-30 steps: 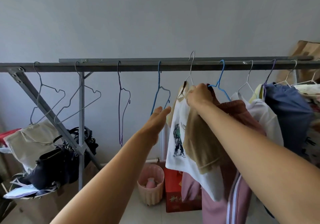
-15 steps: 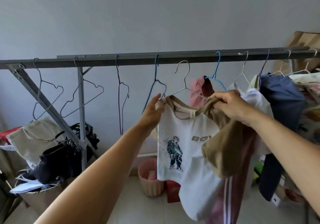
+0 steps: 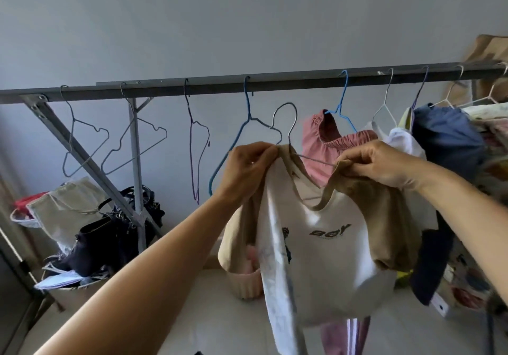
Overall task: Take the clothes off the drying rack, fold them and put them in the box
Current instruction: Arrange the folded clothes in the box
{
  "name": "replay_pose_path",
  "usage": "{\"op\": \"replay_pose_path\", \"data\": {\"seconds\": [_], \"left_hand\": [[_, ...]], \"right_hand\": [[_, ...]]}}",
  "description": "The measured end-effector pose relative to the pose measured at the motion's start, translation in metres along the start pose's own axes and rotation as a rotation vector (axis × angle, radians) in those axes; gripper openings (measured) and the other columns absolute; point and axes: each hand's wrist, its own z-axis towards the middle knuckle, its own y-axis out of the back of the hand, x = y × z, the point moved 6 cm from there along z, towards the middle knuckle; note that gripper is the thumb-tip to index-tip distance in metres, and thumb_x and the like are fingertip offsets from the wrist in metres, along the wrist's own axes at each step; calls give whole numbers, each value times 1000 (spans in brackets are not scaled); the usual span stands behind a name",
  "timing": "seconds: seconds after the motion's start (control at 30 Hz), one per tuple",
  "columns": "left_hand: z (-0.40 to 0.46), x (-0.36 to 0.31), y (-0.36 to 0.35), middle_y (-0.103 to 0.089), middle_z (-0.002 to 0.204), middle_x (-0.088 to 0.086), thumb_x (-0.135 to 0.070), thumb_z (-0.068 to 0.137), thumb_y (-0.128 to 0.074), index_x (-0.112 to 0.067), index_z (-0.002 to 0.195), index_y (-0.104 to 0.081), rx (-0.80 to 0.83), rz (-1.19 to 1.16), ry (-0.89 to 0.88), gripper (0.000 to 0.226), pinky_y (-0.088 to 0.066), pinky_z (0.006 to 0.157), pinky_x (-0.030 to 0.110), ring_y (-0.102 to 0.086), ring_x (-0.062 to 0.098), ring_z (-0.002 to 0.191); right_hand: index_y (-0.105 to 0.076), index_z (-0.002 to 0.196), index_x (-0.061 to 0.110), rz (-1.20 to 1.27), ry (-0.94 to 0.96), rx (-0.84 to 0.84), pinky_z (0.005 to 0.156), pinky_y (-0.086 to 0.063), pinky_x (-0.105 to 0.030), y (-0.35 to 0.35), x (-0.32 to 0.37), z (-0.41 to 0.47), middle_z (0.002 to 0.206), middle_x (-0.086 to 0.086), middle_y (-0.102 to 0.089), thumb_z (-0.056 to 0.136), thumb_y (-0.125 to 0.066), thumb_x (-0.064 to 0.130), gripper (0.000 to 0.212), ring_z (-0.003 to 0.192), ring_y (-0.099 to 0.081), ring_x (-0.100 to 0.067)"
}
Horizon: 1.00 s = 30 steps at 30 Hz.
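A white T-shirt (image 3: 316, 266) with tan sleeves and collar hangs on a silver wire hanger (image 3: 287, 126), held off and below the grey rack bar (image 3: 220, 89). My left hand (image 3: 248, 166) pinches the shirt's left shoulder at the hanger's end. At the other side my right hand (image 3: 379, 163) grips the tan right shoulder. Behind the shirt, pink trousers (image 3: 330, 145) hang from a blue hanger (image 3: 342, 99). A dark blue garment (image 3: 445, 140) and a white one (image 3: 401, 143) hang further right. The box is not in view.
Several bare wire hangers (image 3: 85, 140) hang along the bar's left half. A slanted rack brace (image 3: 82, 156) and upright post (image 3: 136, 167) stand at left, with a black bag (image 3: 115, 233) and beige cloth (image 3: 63, 209) piled there. A pink basket (image 3: 244, 283) sits on the floor.
The shirt and its hanger have come off the bar and dropped lower. My left hand moved from open reach to pinching the shirt's left shoulder. The view tilted upward.
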Motion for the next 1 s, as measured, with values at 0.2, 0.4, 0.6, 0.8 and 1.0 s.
{"op": "replay_pose_path", "data": {"seconds": [0.2, 0.4, 0.6, 0.8, 1.0], "left_hand": [[2, -6, 2, -66, 73, -16, -30, 98, -56, -28, 86, -71, 70, 228, -88, 20, -50, 67, 25, -59, -1, 68], [1, 12, 40, -69, 75, -1, -30, 98, -56, -20, 83, -73, -111, 144, 46, 25, -44, 66, 26, -57, 8, 69], [-3, 16, 53, -66, 66, -16, -26, 98, -57, -26, 78, -72, -201, 100, 97, 26, -41, 61, 16, -54, -3, 63], [-3, 14, 39, -64, 65, -15, -26, 98, -56, -23, 77, -72, -127, 114, 85, 26, -41, 59, 14, -55, -2, 62], [-5, 18, 15, -54, 53, -15, -25, 98, -57, -17, 72, -68, -47, 159, 97, 30, -34, 52, 20, -43, 0, 52]], "right_hand": [[-72, 90, 26, 216, 65, -120, 87, -49, -22, -10, -4, 3, 89, 5, -75, 89, -63, 11, 17, 91, -68, -9], [-67, 86, 25, 268, 131, -415, 77, -48, -11, 4, -15, 1, 80, 10, -67, 92, -59, -1, 28, 78, -61, 4], [-69, 88, 26, -52, 6, -293, 72, -50, -14, -12, -27, 3, 82, 4, -69, 88, -63, 0, 27, 83, -67, -6], [-64, 119, 13, 113, 102, -318, 91, -45, -15, -18, 9, 17, 111, 1, -66, 98, -51, 17, 26, 106, -59, -11], [-67, 109, 20, 56, 176, -196, 78, -56, -33, -62, 37, 44, 90, -5, -70, 97, -56, 21, 16, 83, -67, -11]]}}
